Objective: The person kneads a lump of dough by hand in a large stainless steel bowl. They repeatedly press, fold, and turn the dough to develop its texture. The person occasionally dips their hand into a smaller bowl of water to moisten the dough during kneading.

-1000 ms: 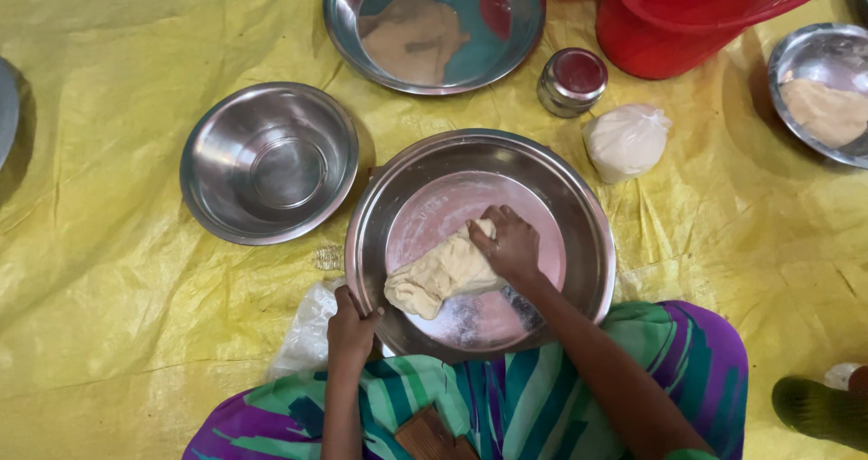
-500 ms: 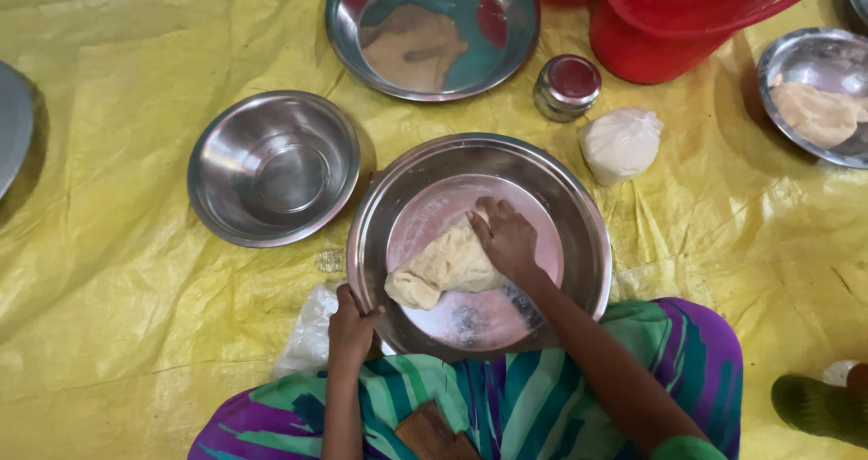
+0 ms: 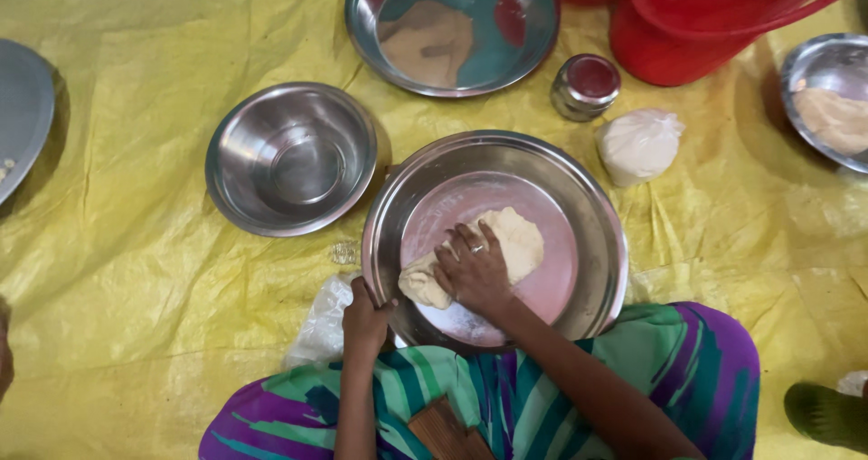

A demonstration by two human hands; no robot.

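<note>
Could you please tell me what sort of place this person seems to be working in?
Probably a home or village floor-level cooking spot: a yellow plastic tarp serves as the work surface, round steel bowls and pans like the wide steel pan lie on it, and the right hand presses pale dough.

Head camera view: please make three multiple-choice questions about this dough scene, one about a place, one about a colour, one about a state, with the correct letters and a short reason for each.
1. Where is the white plastic bag?
A. inside the empty steel bowl
B. on the sheet, right of the small steel tin
C. under the left hand

2. What colour is the ground sheet?
A. yellow
B. blue
C. white

3. What is the right hand doing?
A. resting on the sheet
B. holding a spoon
C. pressing on the dough

Answers:
1 B, it lies beside the small steel tin.
2 A, the sheet is yellow all round.
3 C, its palm is on the dough in the wide steel pan, while the left hand grips the rim.
</note>
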